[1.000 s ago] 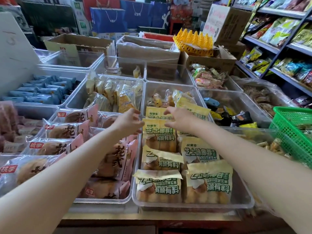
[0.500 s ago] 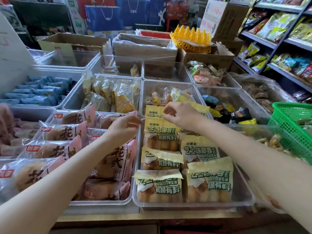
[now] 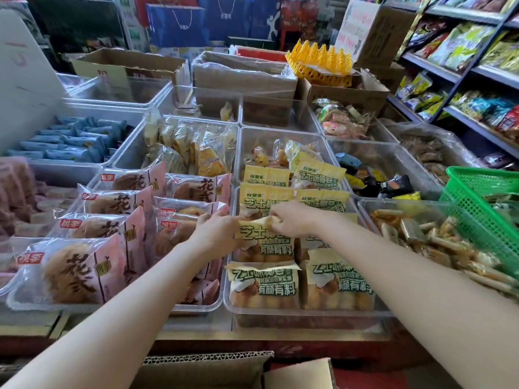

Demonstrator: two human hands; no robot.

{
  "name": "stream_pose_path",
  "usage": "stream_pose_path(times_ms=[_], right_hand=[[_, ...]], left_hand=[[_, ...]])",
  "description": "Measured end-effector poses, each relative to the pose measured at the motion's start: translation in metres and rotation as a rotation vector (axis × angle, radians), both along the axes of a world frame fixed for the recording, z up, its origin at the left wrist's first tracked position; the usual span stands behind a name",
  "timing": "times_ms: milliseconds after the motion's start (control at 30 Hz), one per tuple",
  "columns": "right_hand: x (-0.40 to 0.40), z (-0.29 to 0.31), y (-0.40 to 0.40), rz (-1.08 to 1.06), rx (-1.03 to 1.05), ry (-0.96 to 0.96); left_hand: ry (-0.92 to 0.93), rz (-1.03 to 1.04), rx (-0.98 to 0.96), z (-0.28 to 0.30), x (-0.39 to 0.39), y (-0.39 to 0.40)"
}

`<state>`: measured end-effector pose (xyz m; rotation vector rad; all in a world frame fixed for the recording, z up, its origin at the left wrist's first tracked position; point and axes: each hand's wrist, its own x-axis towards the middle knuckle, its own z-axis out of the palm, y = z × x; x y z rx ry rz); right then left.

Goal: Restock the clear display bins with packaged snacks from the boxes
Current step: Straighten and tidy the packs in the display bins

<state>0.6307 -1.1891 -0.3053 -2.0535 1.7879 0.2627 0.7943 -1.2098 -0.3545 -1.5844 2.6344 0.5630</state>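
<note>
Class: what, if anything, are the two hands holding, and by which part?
Both hands hold one yellow pack by its top seal: right hand pinches it, left hand has a grip on its left corner.

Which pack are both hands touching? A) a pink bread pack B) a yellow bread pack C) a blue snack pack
B: the left hand and the right hand both pinch the top edge of a yellow bread pack in the clear bin.

Yellow-and-green snack packet (image 3: 264, 240) leaning upright mid-row, among like packets, in the clear bin (image 3: 309, 313) front centre
</note>
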Motion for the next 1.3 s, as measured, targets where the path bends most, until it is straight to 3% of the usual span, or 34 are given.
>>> stream_pose_path(times_ms=[200,267,333,367,400,467,533,567,667,800,933,1033,1200,1300], right_hand=[[-0.015,0.010,0.025,-0.044,-0.351,0.046],[-0.017,0.028,0.039,-0.061,-0.462,-0.161],[-0.011,0.050,0.056,-0.043,-0.373,-0.486],[-0.005,0.060,0.064,-0.013,-0.198,-0.576],[0.001,0.062,0.071,0.032,-0.013,-0.551],[0.010,0.052,0.081,0.146,0.200,-0.215],[0.014,0.035,0.083,0.222,0.089,0.130],[0.014,0.027,0.081,0.193,0.017,0.173],[0.009,0.015,0.069,0.049,0.000,0.074],[0.003,0.008,0.060,0.004,0.038,0.111],[0.002,0.010,0.057,-0.027,0.129,0.063],[0.002,0.015,0.054,-0.087,0.268,-0.045],[0.008,0.007,0.057,-0.003,0.136,0.076],[0.000,0.013,0.058,-0.030,0.164,-0.087]], left_hand=[[0.555,0.193,0.061,0.027,0.025,0.011],[0.643,0.081,0.285,0.047,0.042,0.027],[0.464,-0.083,0.480,0.058,0.053,0.043],[0.307,-0.146,0.482,0.056,0.055,0.048],[0.184,-0.180,0.426,0.052,0.054,0.052],[0.158,-0.143,0.308,0.039,0.043,0.053],[0.292,-0.022,0.274,0.033,0.029,0.054],[0.346,0.035,0.281,0.030,0.023,0.053],[0.444,0.175,0.301,0.025,0.012,0.053],[0.395,0.143,0.152,0.025,-0.005,0.053],[0.375,0.114,0.383,0.022,0.003,0.055],[0.212,0.060,0.357,0.011,0.010,0.059],[0.117,0.014,0.246,0.008,0.006,0.059],[0.207,0.008,0.325,0.022,0.013,0.052]])
